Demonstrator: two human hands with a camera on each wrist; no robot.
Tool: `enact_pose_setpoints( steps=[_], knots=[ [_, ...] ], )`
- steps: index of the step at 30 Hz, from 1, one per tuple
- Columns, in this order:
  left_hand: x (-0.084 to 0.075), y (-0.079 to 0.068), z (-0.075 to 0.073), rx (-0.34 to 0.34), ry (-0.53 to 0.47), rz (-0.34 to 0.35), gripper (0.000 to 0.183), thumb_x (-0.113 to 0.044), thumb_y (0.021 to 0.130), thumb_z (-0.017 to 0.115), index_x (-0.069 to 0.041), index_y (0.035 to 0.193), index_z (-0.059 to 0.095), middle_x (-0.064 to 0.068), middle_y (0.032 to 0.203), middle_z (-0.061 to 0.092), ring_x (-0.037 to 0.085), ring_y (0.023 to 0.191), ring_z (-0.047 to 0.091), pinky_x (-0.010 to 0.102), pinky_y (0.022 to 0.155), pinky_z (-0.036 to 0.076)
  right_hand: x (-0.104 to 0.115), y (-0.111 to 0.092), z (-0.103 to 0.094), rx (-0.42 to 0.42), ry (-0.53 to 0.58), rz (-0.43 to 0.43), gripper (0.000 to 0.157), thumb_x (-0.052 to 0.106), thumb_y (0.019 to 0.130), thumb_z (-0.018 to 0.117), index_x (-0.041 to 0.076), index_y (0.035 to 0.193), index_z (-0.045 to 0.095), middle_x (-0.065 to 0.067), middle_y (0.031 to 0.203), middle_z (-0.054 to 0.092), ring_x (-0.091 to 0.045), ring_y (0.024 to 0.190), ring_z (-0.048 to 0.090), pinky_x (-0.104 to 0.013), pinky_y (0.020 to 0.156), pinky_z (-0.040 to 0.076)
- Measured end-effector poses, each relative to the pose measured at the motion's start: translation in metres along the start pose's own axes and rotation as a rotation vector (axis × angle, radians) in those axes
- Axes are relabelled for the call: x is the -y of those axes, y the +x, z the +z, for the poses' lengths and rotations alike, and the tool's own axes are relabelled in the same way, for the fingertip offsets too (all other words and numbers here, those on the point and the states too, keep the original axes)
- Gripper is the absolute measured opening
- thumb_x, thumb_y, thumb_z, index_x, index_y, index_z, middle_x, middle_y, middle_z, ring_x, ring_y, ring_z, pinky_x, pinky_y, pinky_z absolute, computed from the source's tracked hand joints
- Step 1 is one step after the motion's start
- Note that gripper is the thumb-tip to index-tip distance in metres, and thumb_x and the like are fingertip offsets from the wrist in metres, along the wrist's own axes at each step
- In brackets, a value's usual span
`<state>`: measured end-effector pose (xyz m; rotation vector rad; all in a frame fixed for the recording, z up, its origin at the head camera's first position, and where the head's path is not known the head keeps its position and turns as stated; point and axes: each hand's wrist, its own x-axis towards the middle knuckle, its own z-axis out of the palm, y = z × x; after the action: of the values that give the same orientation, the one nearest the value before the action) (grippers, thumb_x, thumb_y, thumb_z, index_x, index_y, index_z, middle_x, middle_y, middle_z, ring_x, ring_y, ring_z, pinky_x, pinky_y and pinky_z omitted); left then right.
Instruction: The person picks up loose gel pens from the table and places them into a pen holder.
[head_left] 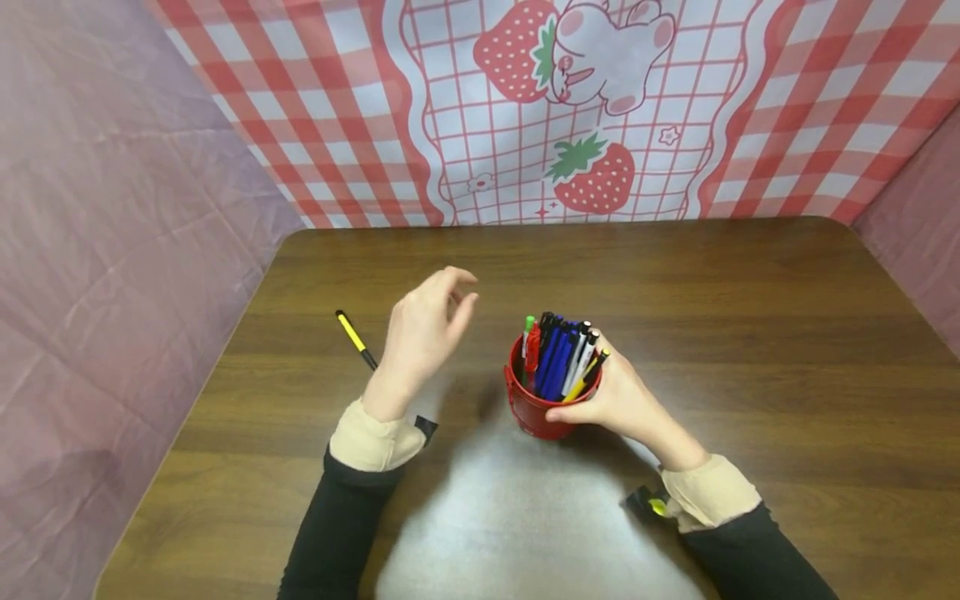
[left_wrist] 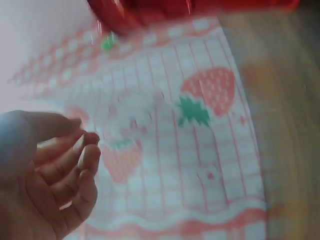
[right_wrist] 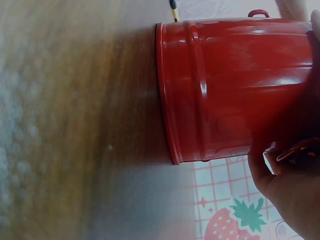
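My right hand point(head_left: 626, 404) grips a small red metal bucket point(head_left: 536, 417) by its side near the rim, thumb along the front. Black, blue point(head_left: 555, 362), white, red, yellow and green-tipped pens stand packed upright inside. In the right wrist view the bucket point(right_wrist: 225, 90) fills much of the picture, with fingers curving round its wall. My left hand point(head_left: 423, 333) is raised left of the bucket, fingers loosely bent, holding nothing. A yellow pen point(head_left: 352, 335) with black ends lies on the table beyond the left wrist, which hides its near end.
The brown wooden table point(head_left: 712, 292) runs back to a red-and-white checked cloth point(head_left: 337, 108) printed with strawberries. A pinkish sheet point(head_left: 135, 250) hangs along the left side. Beige cuffs point(head_left: 375, 437) wrap both wrists, with dark tabs beside them.
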<state>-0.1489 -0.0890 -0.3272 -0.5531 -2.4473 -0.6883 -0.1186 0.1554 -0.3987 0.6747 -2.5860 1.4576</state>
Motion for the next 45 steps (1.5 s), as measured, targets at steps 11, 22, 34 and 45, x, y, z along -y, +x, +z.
enact_pose_setpoints(
  steps=[11, 22, 34, 45],
  knots=[
    [0.082, -0.005, 0.0, 0.139, 0.102, -0.527, 0.023, -0.014, 0.083, 0.056, -0.006, 0.102, 0.063, 0.011, 0.093, 0.067, 0.031, 0.085, 0.062, 0.046, 0.072, 0.047, 0.0, 0.002, 0.0, 0.008, -0.01, -0.012, 0.097, 0.024, 0.045, 0.091, 0.008, 0.126, 0.041, -0.004, 0.116, 0.058, -0.015, 0.102, 0.054, -0.022, 0.091, 0.04],
    [0.123, -0.025, 0.004, 0.402, 0.187, -0.75, 0.035, -0.022, 0.083, 0.055, 0.003, 0.107, 0.055, 0.028, 0.114, 0.056, 0.048, 0.1, 0.054, 0.055, 0.077, 0.045, 0.0, 0.001, 0.001, 0.01, 0.027, -0.012, 0.094, 0.02, 0.044, 0.091, 0.007, 0.123, 0.043, -0.004, 0.113, 0.059, -0.014, 0.099, 0.055, -0.019, 0.089, 0.04],
    [0.133, -0.031, 0.0, 0.487, 0.179, -0.908, 0.053, -0.017, 0.082, 0.055, 0.013, 0.12, 0.035, 0.037, 0.117, 0.048, 0.05, 0.107, 0.048, 0.053, 0.087, 0.041, -0.001, 0.0, -0.001, 0.01, -0.002, -0.006, 0.097, 0.023, 0.046, 0.09, 0.008, 0.127, 0.041, -0.004, 0.116, 0.058, -0.015, 0.102, 0.054, -0.021, 0.091, 0.04],
    [0.136, -0.035, -0.003, 0.487, 0.102, -0.944, 0.045, -0.007, 0.079, 0.048, 0.009, 0.119, 0.033, 0.033, 0.099, 0.058, 0.042, 0.085, 0.059, 0.036, 0.067, 0.048, 0.001, 0.0, -0.001, 0.014, 0.013, 0.001, 0.097, 0.022, 0.045, 0.091, 0.008, 0.126, 0.041, -0.005, 0.116, 0.058, -0.015, 0.102, 0.054, -0.021, 0.09, 0.04]
  ],
)
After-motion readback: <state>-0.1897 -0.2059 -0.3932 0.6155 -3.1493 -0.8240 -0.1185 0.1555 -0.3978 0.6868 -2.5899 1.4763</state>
